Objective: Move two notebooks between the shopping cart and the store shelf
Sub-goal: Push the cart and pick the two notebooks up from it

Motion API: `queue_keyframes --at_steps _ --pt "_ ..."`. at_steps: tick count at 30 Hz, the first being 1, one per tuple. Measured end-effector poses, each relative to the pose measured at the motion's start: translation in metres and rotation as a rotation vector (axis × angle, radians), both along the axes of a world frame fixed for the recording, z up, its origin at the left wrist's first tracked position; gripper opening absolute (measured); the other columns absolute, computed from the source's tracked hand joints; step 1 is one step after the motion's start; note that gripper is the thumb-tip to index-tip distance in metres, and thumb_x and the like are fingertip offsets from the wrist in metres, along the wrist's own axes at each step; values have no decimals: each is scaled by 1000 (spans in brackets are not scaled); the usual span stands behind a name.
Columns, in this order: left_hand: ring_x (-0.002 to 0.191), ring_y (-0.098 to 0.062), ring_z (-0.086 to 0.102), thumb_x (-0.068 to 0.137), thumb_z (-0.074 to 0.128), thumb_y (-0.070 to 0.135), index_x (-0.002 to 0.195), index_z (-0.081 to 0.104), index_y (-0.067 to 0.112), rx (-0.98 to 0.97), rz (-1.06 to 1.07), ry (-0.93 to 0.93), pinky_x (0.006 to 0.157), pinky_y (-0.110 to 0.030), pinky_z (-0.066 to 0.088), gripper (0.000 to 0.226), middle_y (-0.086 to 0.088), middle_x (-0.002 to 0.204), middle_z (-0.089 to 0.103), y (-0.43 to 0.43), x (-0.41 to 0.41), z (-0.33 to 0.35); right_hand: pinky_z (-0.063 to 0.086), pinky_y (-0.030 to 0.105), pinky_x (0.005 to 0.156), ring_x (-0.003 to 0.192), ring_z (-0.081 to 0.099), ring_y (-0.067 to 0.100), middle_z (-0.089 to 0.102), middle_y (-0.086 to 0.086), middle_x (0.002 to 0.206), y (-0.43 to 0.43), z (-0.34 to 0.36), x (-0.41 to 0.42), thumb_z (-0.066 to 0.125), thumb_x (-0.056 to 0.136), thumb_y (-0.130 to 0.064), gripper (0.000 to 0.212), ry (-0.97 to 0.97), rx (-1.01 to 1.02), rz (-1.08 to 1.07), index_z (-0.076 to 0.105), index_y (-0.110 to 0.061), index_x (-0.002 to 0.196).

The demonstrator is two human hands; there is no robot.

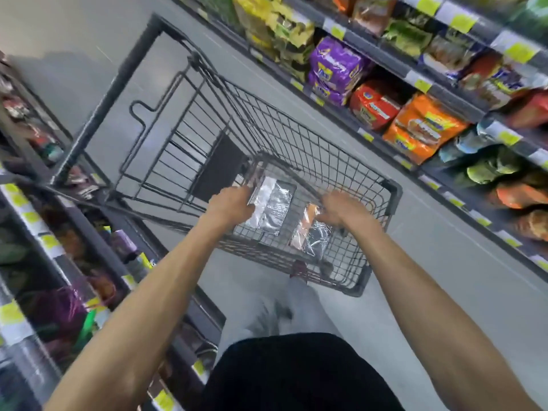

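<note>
- At the far left we see the left-hand store shelf [38, 232] – dark racks with yellow price tags [49, 241] on their edges. The goods on it are too blurred to name.
- The black wire shopping cart [267, 120] stands in the aisle between the two racks, on a grey floor [430, 232], with its long side slanting up and to the left.
- Our left hand [229, 203] grips the near rim of the cart. Its fingers are curled over the wire at the left corner of the small near basket.
- The left notebook [271, 209], wrapped in shiny silver film, lies flat on the wire bottom of that near basket, just beside the left hand's fingers.
- The right notebook [310, 235] lies flat in the same basket, beside the first and a little apart from it. It shows orange at the top and silver film below.
- Our right hand [341, 210] clasps the same near rim further right, with its fingers wrapped round the wire above the right notebook.
- At the right stands the right-hand store shelf [382, 59] – it is stocked with purple packets [338, 65], a red packet [372, 103] and an orange packet [422, 129].
- Both notebooks are in the cart, well apart from either shelf.
</note>
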State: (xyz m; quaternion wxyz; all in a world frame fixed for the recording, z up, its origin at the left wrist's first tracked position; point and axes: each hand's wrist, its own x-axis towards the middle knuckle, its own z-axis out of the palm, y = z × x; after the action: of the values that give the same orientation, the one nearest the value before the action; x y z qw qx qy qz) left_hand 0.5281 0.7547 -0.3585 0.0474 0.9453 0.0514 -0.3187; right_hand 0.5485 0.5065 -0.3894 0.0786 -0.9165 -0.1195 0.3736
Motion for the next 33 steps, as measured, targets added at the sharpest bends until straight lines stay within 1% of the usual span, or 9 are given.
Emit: queue_keyframes --at_steps 4,8,12,16,23,25,28,30,33 --pt "111 -37 61 92 52 29 125 58 14 -105 48 41 90 -48 54 37 -14 121 67 13 21 -48 41 57 107 128 50 35 49 15 145 6 -61 0 66 89 -38 49 114 -100 -90 56 -16 131" --pt "111 -36 61 93 54 25 125 59 12 -116 68 130 88 -42 51 35 -16 121 65 26 38 -107 34 50 114 134 44 36 49 18 143 9 -112 -9 58 96 -32 43 222 -96 -228 54 -10 133" --pt "101 -33 63 90 55 20 114 61 9 -103 51 279 88 -41 51 27 -14 111 67 43 44 -162 48 44 97 120 56 35 54 16 139 15 -155 -13 55 98 -31 42 283 -90 -379 55 -9 133" --pt "86 -27 59 91 51 13 99 60 7 -79 30 377 77 -38 49 13 -13 99 66 56 47 -216 51 46 95 116 57 35 58 15 129 18 -195 -22 57 94 -36 43 340 -135 -450 54 -15 131" --pt "107 -29 62 96 61 19 125 55 7 -132 226 395 95 -41 52 32 -7 121 62 63 55 -282 53 43 89 111 61 34 63 15 120 19 -257 -42 58 96 -33 37 349 -220 -695 54 -11 126" --pt "98 -24 60 95 62 16 123 54 9 -141 290 390 80 -28 49 29 -5 119 60 64 54 -296 54 41 89 107 64 33 66 13 116 20 -270 -48 58 95 -32 37 396 -171 -793 55 -10 124" --pt "68 -7 52 92 68 17 119 56 8 -162 335 378 58 -15 39 31 -2 103 60 65 49 -319 53 40 90 110 62 32 62 14 120 20 -284 -61 63 93 -39 59 381 -171 -913 44 -5 137" --pt "76 -13 56 90 71 27 125 54 6 -176 371 372 72 -20 45 44 -7 111 64 66 46 -326 52 42 93 116 60 35 59 18 125 21 -289 -66 63 93 -41 74 377 -153 -1019 32 1 144" --pt "120 -37 57 88 74 33 136 45 0 -181 447 336 104 -42 46 66 -19 134 58 65 46 -332 50 42 91 117 59 39 61 22 126 21 -294 -67 67 90 -43 75 380 -139 -1150 31 2 138"
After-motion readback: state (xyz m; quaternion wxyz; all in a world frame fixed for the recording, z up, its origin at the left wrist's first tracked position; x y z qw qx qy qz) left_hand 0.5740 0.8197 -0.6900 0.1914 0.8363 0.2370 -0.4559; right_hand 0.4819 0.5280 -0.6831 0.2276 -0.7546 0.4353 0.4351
